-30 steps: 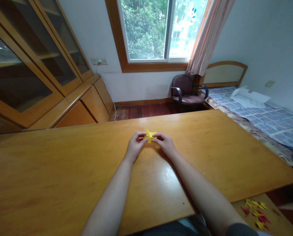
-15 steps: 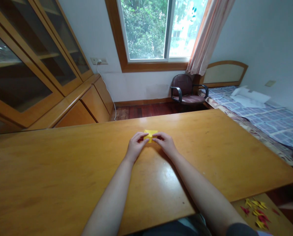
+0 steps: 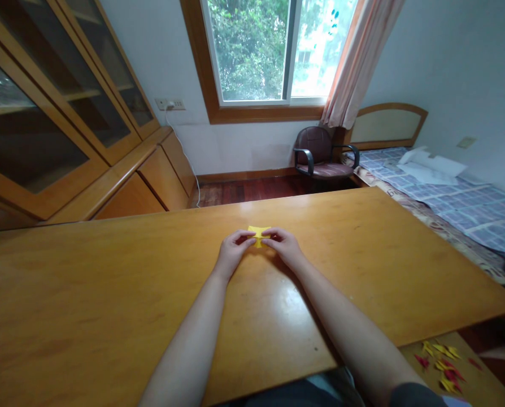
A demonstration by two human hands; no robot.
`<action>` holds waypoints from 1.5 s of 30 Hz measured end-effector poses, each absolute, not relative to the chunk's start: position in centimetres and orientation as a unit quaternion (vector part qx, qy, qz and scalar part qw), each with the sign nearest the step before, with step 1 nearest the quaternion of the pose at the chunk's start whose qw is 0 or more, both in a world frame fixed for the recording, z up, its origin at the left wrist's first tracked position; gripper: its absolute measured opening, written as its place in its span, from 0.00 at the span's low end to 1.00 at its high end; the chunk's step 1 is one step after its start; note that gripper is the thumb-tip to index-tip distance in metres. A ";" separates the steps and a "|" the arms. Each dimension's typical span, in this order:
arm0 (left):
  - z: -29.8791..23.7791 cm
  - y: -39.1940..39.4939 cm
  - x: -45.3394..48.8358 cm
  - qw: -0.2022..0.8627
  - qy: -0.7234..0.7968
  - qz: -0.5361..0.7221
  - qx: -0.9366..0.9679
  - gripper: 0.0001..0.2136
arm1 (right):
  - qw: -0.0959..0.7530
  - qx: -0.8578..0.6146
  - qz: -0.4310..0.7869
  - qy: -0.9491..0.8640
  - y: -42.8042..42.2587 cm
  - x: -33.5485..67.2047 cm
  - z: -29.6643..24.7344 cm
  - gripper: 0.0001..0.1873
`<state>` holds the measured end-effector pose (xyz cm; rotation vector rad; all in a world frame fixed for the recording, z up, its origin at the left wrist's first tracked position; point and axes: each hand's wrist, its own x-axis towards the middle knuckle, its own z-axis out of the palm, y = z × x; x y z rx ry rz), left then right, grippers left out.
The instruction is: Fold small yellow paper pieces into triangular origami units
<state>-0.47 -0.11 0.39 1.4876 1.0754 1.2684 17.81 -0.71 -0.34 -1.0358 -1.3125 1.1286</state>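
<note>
A small yellow piece of folded paper (image 3: 258, 233) is held just above the wooden table (image 3: 121, 294), near its far side. My left hand (image 3: 236, 249) pinches the paper's left side between thumb and fingers. On the right side, my right hand (image 3: 283, 245) grips it the same way. The fingertips of both hands face each other and cover the paper's side edges. Creases run across its middle, but the exact folds are too small to make out.
Several small yellow and red folded paper pieces (image 3: 445, 364) lie on a lower surface at the bottom right. Beyond the table stand an armchair (image 3: 320, 152) and a bed (image 3: 460, 198). A glass-door cabinet (image 3: 125, 186) lines the left wall.
The upper flap of the yellow paper has folded inward, so its outline looks shorter and pinched at the middle. Both hands stay in nearly the same place.
</note>
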 end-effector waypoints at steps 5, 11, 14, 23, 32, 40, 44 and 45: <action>0.2 -0.1 -0.4 0.461 0.425 0.515 0.584 0.12 | 0.531 -0.421 0.483 -0.554 -0.5 17.7 -0.7 0.17; 0.3 -0.1 -0.4 0.465 0.425 0.524 0.573 0.11 | 0.561 -0.448 0.399 -0.570 -0.4 17.7 -0.6 0.19; 0.4 -0.1 -0.3 0.461 0.427 0.529 0.570 0.11 | 0.553 -0.441 0.338 -0.621 -0.7 17.7 0.0 0.12; 0.2 0.0 -0.4 0.458 0.426 0.545 0.558 0.11 | 0.536 -0.432 0.266 -0.675 -1.0 18.0 0.5 0.08; 0.3 -0.1 -0.2 0.474 0.417 0.545 0.551 0.13 | 0.503 -0.460 0.216 -0.699 -1.1 18.0 0.3 0.08; 0.7 -0.3 -0.1 0.481 0.409 0.538 0.559 0.12 | 0.488 -0.461 0.176 -0.720 -1.2 18.0 0.2 0.10; 0.8 -0.3 -0.1 0.480 0.404 0.532 0.568 0.11 | 0.470 -0.459 0.168 -0.735 -1.5 18.1 0.4 0.11; 0.7 -0.3 -0.2 0.478 0.406 0.531 0.569 0.11 | 0.467 -0.458 0.167 -0.738 -1.5 18.1 0.4 0.11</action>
